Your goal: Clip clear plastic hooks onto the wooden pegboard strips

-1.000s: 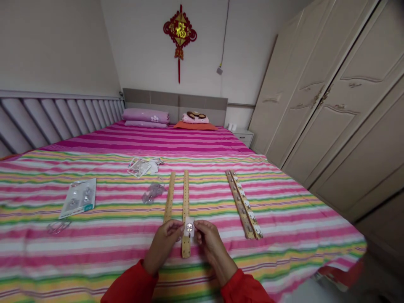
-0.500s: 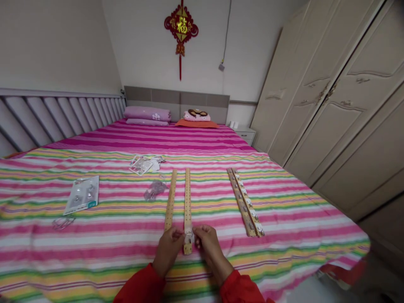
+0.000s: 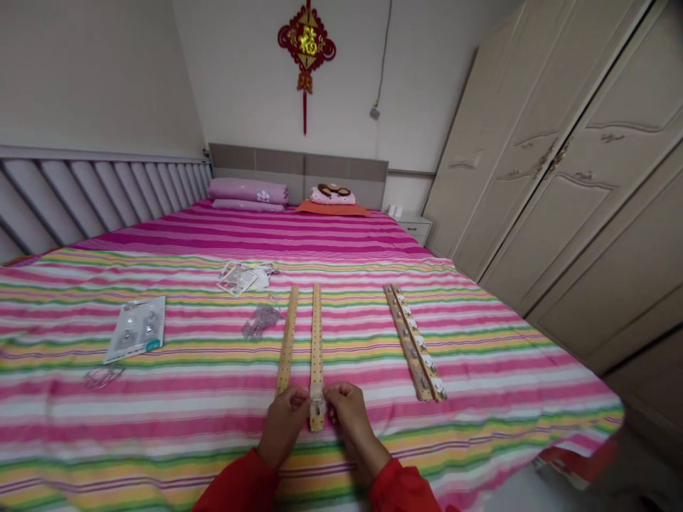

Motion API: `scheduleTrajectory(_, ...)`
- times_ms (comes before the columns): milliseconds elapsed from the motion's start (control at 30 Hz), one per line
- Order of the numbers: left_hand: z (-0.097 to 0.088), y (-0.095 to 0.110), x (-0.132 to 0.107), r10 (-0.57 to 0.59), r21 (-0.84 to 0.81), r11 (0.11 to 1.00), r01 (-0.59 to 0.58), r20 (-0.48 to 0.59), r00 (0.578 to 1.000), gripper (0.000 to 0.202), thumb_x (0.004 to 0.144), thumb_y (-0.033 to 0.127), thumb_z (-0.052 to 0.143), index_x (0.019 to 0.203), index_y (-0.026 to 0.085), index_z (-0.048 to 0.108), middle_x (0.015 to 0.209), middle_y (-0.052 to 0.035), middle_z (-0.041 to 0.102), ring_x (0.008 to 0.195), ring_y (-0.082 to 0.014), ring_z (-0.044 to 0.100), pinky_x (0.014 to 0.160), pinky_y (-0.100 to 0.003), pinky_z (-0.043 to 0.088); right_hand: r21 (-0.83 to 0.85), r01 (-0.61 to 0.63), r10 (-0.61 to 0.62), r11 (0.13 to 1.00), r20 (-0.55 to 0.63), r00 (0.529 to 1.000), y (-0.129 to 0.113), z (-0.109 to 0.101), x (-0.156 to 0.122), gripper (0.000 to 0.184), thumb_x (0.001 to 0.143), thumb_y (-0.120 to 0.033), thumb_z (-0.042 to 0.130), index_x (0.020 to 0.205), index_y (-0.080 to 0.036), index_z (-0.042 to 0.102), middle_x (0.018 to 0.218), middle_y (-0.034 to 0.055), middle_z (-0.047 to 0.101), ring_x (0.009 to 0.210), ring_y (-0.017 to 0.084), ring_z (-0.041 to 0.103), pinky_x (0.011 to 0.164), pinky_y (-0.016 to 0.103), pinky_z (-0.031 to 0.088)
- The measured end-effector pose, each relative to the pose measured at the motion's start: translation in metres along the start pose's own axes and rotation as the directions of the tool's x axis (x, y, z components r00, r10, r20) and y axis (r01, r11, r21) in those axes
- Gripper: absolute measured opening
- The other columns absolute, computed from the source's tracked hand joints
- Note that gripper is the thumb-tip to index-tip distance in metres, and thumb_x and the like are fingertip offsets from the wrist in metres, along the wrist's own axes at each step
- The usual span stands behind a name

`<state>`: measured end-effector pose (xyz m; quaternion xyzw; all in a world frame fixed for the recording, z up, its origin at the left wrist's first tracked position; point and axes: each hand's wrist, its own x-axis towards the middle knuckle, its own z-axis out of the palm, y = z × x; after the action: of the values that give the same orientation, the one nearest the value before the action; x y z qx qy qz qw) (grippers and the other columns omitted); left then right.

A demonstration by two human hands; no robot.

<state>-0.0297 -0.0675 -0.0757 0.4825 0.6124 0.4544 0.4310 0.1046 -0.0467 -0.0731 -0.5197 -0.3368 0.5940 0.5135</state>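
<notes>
Clear hook patch is held over the near end of the right-hand wooden strip of the middle pair, on the striped bed cover. Its left edge is pinched between thumb and finger of the left hand, and its right edge is pinched likewise by the right hand; whether its back is touching the wood cannot be told.

The step in hand is judged to be one of lining up. The patch is best kept square to the strip, with its sides centred between the strip's long edges, and only its rims gripped, since the back may be sticky. Even pressure from the middle outward would probably serve better than one corner pushed first.

On the red wall hanging the gold character 福 can be read; the smaller marks beside it cannot. The print on the teal corner of the packaging card is too small to be made out, and no brand is legible.
</notes>
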Motion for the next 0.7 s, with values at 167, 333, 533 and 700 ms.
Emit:
scheduleTrajectory(167, 0.001, -0.005, 0.002, 0.016, 0.018, 1.000, -0.016, 0.006, 1.000, 0.016, 0.066, 0.036, 0.058, 0.066, 0.020, 0.056, 0.059, 0.0011, 0.062, 0.059, -0.0168, 0.062, 0.058, -0.027, 0.048, 0.016, 0.014, -0.014, 1.000, 0.002, 1.000, 0.005, -0.001, 0.002, 0.019, 0.056, -0.029, 0.067, 0.049, -0.018, 0.054, 0.031, -0.0068, 0.045, 0.028, 0.007, 0.036, 0.032, 0.020, 0.023)
scheduleTrajectory(333, 0.002, 0.000, 0.000, -0.002, 0.090, 0.996, 0.004, -0.017, 1.000, 0.014, 0.066, 0.034, 0.056, 0.067, 0.020, 0.056, 0.060, 0.0004, 0.063, 0.058, -0.0164, 0.062, 0.058, -0.027, 0.048, 0.017, 0.003, -0.003, 1.000, 0.000, 1.000, 0.008, 0.000, 0.004, 0.017, 0.054, -0.030, 0.064, 0.049, -0.018, 0.053, 0.030, -0.0070, 0.045, 0.027, 0.007, 0.035, 0.032, 0.020, 0.023)
scheduleTrajectory(533, 0.002, 0.008, -0.004, -0.027, 0.081, 0.996, 0.028, -0.015, 1.000, 0.010, 0.065, 0.031, 0.056, 0.066, 0.021, 0.055, 0.057, 0.0016, 0.062, 0.055, -0.0155, 0.062, 0.054, -0.025, 0.048, 0.017, 0.012, -0.012, 1.000, 0.000, 1.000, 0.011, 0.000, 0.006, 0.019, 0.054, -0.030, 0.065, 0.049, -0.019, 0.051, 0.031, -0.0065, 0.046, 0.028, 0.007, 0.037, 0.032, 0.019, 0.024)
scheduleTrajectory(700, 0.004, 0.008, -0.005, -0.033, 0.078, 0.996, 0.033, -0.007, 0.999, 0.007, 0.067, 0.029, 0.055, 0.066, 0.022, 0.053, 0.056, 0.0022, 0.063, 0.053, -0.0151, 0.062, 0.053, -0.025, 0.048, 0.015, 0.008, -0.008, 1.000, -0.005, 1.000, 0.014, 0.000, 0.007, 0.023, 0.055, -0.033, 0.069, 0.051, -0.019, 0.050, 0.032, -0.0067, 0.046, 0.028, 0.007, 0.038, 0.032, 0.019, 0.025)
